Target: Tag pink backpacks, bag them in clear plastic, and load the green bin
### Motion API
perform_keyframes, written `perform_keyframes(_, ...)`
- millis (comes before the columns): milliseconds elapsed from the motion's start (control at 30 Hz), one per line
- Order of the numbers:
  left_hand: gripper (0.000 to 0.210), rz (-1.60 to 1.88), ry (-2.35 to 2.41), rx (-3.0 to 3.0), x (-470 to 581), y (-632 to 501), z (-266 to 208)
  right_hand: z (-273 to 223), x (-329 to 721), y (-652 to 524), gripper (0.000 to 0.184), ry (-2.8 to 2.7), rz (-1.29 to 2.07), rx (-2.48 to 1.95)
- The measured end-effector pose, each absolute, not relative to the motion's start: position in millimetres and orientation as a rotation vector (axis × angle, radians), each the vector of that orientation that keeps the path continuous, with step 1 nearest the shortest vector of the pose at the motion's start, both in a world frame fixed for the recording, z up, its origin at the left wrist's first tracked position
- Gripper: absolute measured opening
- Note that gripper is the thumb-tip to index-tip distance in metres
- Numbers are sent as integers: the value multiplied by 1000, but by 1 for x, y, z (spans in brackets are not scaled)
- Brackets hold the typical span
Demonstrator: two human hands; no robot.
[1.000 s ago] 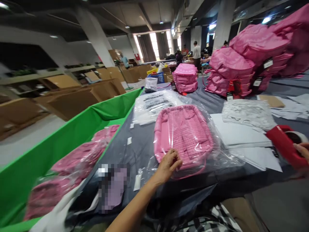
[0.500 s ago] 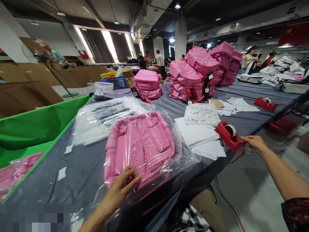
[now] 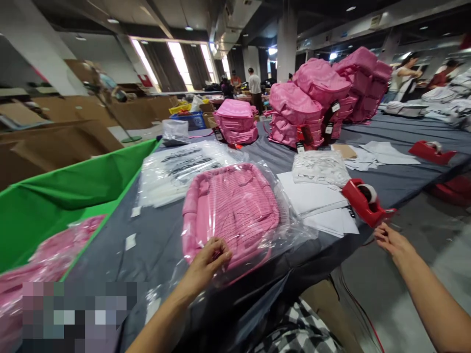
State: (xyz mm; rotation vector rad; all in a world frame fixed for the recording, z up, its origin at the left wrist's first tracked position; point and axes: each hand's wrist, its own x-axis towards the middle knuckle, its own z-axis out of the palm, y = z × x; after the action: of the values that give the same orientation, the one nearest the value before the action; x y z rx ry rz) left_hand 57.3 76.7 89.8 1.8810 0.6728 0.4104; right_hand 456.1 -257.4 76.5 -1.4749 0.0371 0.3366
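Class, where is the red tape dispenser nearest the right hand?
In the head view, the red tape dispenser sits right of centre by the table edge, beside the white sheets, with the right hand just below its end.

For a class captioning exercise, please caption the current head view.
Left hand on a pink bag in clear plastic, right hand beside a red tape dispenser.

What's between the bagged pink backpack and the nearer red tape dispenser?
White paper sheets, plus loose clear plastic beside the backpack; it shows in the head view.
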Motion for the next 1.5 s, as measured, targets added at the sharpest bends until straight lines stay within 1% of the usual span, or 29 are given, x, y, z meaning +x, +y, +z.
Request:
perform_keyframes(67, 49, 425, 659, 1857, 58, 75, 91, 79, 426, -230, 48, -54, 516, -1407)
perform_keyframes(133, 46, 449, 648, 1838, 59, 75, 90, 94, 394, -202, 53, -268, 680, -1373)
perform_keyframes(233, 40, 479, 663, 1812, 61, 78, 85, 128, 354, -157, 53, -877, 787, -1445)
perform_keyframes(300, 39, 489, 673, 1792, 62, 81, 81, 147, 334, -122, 52, -1374, 764, -1523)
perform_keyframes(367, 37, 495, 676, 1796, 62, 81, 78, 156, 318, -83, 49, -1814, 717, -1529)
perform_keyframes(467, 30, 510, 684, 1866, 63, 81, 77, 149, 304, -31, 36, -2260, 522, -1569)
perform_keyframes(533, 25, 509, 686, 1907, 63, 82, 77, 142, 304, -6, 25, -2418, 319, -1728)
perform_keyframes(567, 22, 505, 685, 1917, 63, 83, 78, 140, 306, 2, 21, -2426, 231, -1839)
perform_keyframes(667, 18, 483, 680, 1931, 63, 85, 78, 141, 320, 8, 27, -2187, 114, -2184)
perform_keyframes(733, 19, 474, 682, 1937, 64, 87, 77, 145, 325, -1, 25, -2013, 91, -2246)
perform_keyframes(800, 20, 473, 681, 1936, 65, 87, 76, 145, 321, -13, 24, -2016, 119, -2097)
perform_keyframes(900, 21, 464, 655, 2001, 64, 85, 77, 141, 302, -26, 26, -2175, 267, -1877)
perform_keyframes(1033, 14, 551, 632, 2344, 45, 77, 80, 134, 289, -22, 33, -2222, 413, -1974)
perform_keyframes(1133, 15, 596, 839, 2578, 21, 74, 80, 128, 295, -14, 32, -2210, 417, -1936)
perform_keyframes(1200, 13, 550, 942, 2560, 9, 76, 80, 122, 296, -13, 33, -2164, 400, -1883)
perform_keyframes(1300, 13, 502, 925, 2455, 6, 82, 80, 113, 294, -26, 38, -1991, 395, -1682)
perform_keyframes(1367, 16, 491, 889, 2413, 9, 85, 80, 110, 301, -49, 43, -1783, 400, -1542)
perform_keyframes(1433, 24, 478, 848, 2377, 12, 86, 82, 110, 323, -83, 45, -1485, 312, -1563)
perform_keyframes(1500, 34, 474, 788, 2337, 12, 86, 84, 112, 362, -126, 45, -1124, 116, -1755)
